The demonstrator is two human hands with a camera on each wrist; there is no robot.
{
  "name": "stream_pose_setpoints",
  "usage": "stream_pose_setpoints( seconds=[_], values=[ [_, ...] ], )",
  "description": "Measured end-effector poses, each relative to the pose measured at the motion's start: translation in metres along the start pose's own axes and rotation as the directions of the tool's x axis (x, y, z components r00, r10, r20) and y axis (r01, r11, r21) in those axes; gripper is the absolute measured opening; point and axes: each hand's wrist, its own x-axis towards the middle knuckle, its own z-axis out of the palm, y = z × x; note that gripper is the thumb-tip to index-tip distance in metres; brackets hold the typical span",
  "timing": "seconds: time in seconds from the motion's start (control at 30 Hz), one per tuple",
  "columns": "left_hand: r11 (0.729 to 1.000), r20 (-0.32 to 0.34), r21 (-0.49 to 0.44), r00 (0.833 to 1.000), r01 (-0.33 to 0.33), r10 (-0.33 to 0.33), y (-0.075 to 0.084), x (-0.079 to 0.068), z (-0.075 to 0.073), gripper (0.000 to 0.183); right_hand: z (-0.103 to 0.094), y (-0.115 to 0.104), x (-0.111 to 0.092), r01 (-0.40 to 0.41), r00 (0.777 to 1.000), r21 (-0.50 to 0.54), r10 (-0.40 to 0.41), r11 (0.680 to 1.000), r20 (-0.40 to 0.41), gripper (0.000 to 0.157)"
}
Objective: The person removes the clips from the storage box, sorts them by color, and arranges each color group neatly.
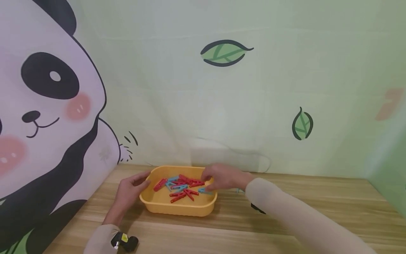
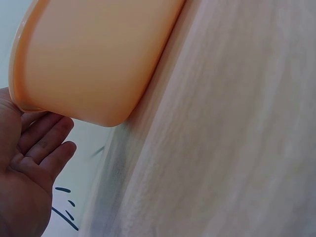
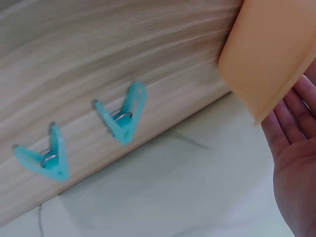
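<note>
A yellow plastic basket [image 1: 177, 210] holds several red clothespins [image 1: 160, 184] and blue clothespins [image 1: 181, 188]. At its left end my left hand [image 1: 128, 188] holds the rim, thumb over the top and fingers along the outside; the left wrist view shows those fingers [image 2: 57, 148] against the outer wall. My right hand [image 1: 223, 176] reaches over the right rim, thumb and fingers apart above the pile. Its thumb is close to a blue clothespin [image 1: 204, 191] by the right wall. In the right wrist view the fingertips are hidden behind the basket [image 3: 269, 54].
Two blue clothespins [image 3: 123, 113] lie on the wooden table [image 1: 301, 211] to the right of the basket, partly hidden by the right arm in the head view. A pale green wall sheet [image 1: 177, 106] with a panda and leaves hangs behind the table's back edge.
</note>
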Motion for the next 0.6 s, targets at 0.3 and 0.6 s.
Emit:
stream_pose_setpoints(
  seconds=[0.3,0.6],
  values=[
    [1.000,-0.003,-0.005,1.000,-0.011,0.011,0.000,0.000,0.002,0.043,0.013,-0.003,0.014,-0.054,0.997,-0.009,0.054,0.999,0.063,0.029],
    [1.000,-0.006,-0.011,1.000,-0.011,0.011,-0.002,0.000,0.000,0.043,0.019,-0.013,0.024,-0.123,0.985,-0.075,0.131,0.990,0.110,0.018]
  ],
)
